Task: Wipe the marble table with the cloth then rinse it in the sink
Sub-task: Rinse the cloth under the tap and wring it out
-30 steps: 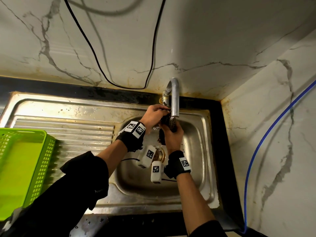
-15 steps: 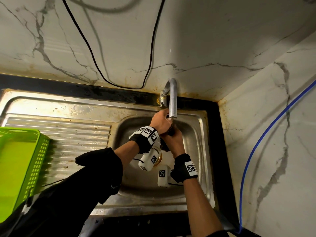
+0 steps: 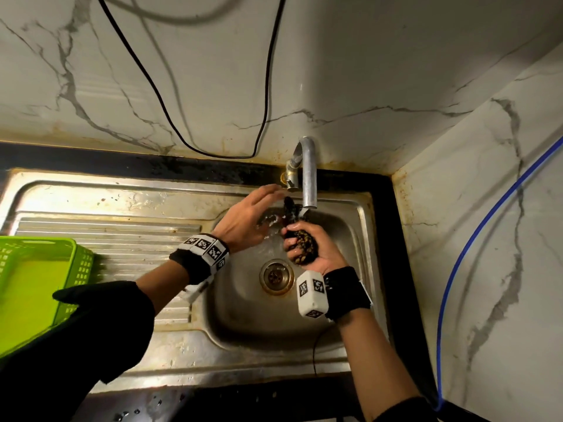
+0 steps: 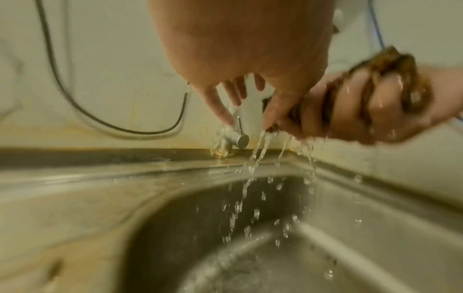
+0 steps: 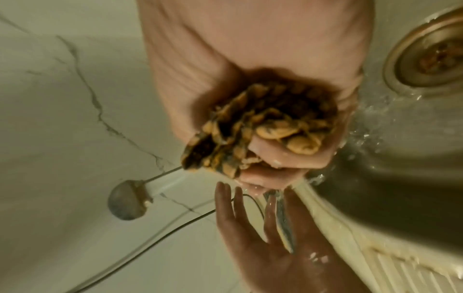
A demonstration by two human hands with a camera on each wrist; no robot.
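Observation:
My right hand [image 3: 307,248] grips the wadded dark cloth with yellow pattern [image 3: 300,236] over the steel sink basin [image 3: 344,239], right under the tap spout [image 3: 309,175]. Water runs off the cloth [image 4: 391,65] and my fist into the basin. In the right wrist view the cloth [image 5: 263,123] bulges out of my curled fingers. My left hand [image 3: 253,214] is open, fingers straight, just left of the cloth, its fingertips near the tap's base [image 3: 289,178]. The left hand [image 5: 260,234] holds nothing.
A green plastic basket [image 3: 36,284] sits on the ribbed drainboard [image 3: 122,236] at left. The drain [image 3: 276,276] lies below my hands. A black cable [image 3: 265,86] hangs on the marble wall, a blue cable [image 3: 475,239] on the right wall. Black counter edge runs in front.
My left hand has let go of the cloth and opened, drawing left of it. The right hand alone now squeezes the cloth, slightly lower under the spout.

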